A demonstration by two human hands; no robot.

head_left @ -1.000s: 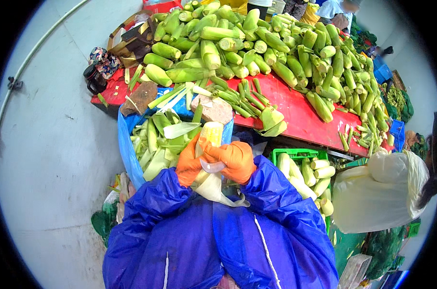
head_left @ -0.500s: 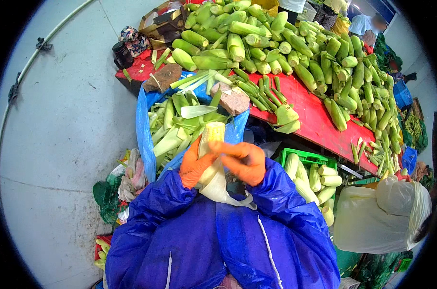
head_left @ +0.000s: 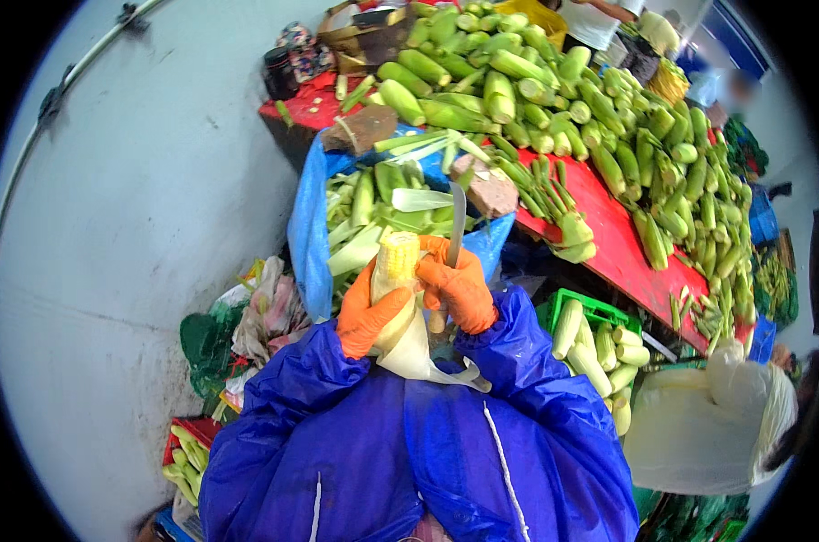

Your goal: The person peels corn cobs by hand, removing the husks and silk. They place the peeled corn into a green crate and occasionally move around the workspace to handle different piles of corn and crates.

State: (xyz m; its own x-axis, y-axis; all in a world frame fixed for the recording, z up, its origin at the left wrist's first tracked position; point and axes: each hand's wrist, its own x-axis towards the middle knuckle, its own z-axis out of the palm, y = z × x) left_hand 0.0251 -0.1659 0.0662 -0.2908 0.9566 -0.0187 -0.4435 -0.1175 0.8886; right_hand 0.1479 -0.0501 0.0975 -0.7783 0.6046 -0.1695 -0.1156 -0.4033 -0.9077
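- The left hand (head_left: 369, 316) is closed around the lower part of a cob (head_left: 397, 257), its thumb laid across the front and its fingers partly hidden behind.
- The right hand (head_left: 459, 287) is curled tight on a knife (head_left: 458, 221), whose blade rises above the fist and whose handle end shows below it; the fingertips come up against the cob's right side.
- Both forearms, in blue sleeves (head_left: 301, 388), angle inward and upward from the lower corners of the view, elbows spread, so that the hands meet in front of the chest.
- The cob stands nearly upright between the hands, off the table (head_left: 644, 280), short of its near edge; yellow kernels are bare at the top, and pale husk (head_left: 414, 352) hangs below toward the jacket (head_left: 400, 452).
- Just beyond the hands, a blue bag (head_left: 310, 239) full of peelings (head_left: 360, 248) opens by the table's near left corner.
- A brown stone (head_left: 361, 129) and a pinkish stone (head_left: 486, 188) lie at the bag's far rim.
- Unhusked corn (head_left: 518, 108) is heaped along the table's far side and down to its right end; cut stalks (head_left: 538, 188) lie at the near edge.
- A dark mug (head_left: 280, 72) stands at the table's far left corner.
- A green crate (head_left: 567, 298) of pale, husked corn (head_left: 587, 363) sits below the near edge, right of the right hand.
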